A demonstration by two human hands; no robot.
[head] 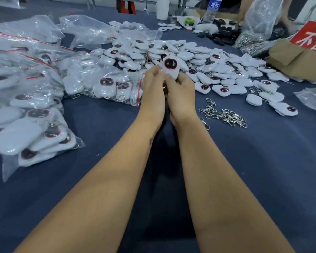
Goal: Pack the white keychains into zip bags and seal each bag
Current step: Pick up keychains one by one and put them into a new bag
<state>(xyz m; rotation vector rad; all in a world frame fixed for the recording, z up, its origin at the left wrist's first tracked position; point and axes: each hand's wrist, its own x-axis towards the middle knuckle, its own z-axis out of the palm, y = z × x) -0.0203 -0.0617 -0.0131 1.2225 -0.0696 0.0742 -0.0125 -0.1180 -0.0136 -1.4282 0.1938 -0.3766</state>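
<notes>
Both hands pinch one white keychain at the pile's near edge

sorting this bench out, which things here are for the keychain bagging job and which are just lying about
For the job: held keychain, loose keychain pile, filled bags, empty bags.
Lying about: metal clasps, water bottle, cardboard box, green toy.

Both hands held one white keychain above a blue worktop.

The left hand and right hand pinched a white keychain together, its dark face upward, over the worktop. Behind lay a heap of loose keychains; filled zip bags lay to the left, and loose metal clasps to the right.
</notes>
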